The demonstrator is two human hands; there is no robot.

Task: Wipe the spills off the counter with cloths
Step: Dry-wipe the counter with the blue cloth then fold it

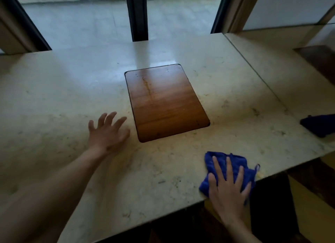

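Note:
A blue cloth (237,164) lies bunched on the pale marble counter (63,101), close to its front right edge. My right hand (227,190) rests flat on top of the cloth, fingers spread, pressing it down. My left hand (107,132) is flat on the bare counter with fingers apart, just left of a wooden panel (166,103) set into the stone. Brownish smears and specks mark the counter around the panel, and a streak runs down the panel's upper part.
A second dark blue cloth (319,125) lies at the right edge of the counter. A seam (253,68) divides the counter from a right-hand slab. Glass panes with a dark frame post (137,14) stand behind the counter. The front edge runs diagonally past my right wrist.

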